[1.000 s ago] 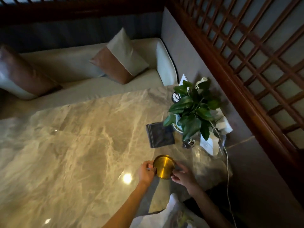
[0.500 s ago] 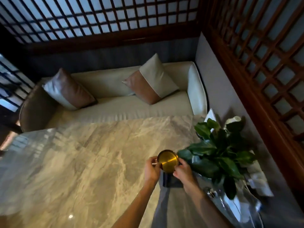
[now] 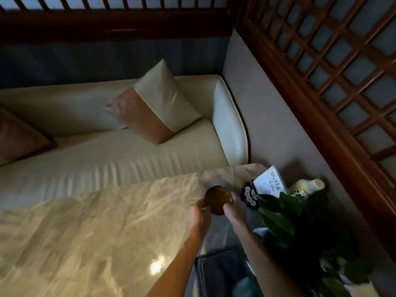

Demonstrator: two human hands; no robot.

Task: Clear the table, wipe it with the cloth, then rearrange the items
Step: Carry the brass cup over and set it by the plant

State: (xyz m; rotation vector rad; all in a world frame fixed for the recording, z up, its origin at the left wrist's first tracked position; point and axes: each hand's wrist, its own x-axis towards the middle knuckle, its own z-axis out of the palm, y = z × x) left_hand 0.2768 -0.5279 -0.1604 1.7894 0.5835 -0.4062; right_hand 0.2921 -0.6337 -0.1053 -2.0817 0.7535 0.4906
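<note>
Both hands, left hand and right hand, pinch the round brass-coloured metal dish by its rim above the far corner of the marble bench. Risk: it clips the dark patterned disc just beside, or a light fingertip hold lets it drop.

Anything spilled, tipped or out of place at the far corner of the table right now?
No spill or damage shows. One oddity: the pale ceramic bottle behind the plant seems to lie on its side. Both hands, left hand and right hand, hold the brass dish over the marble table.
</note>
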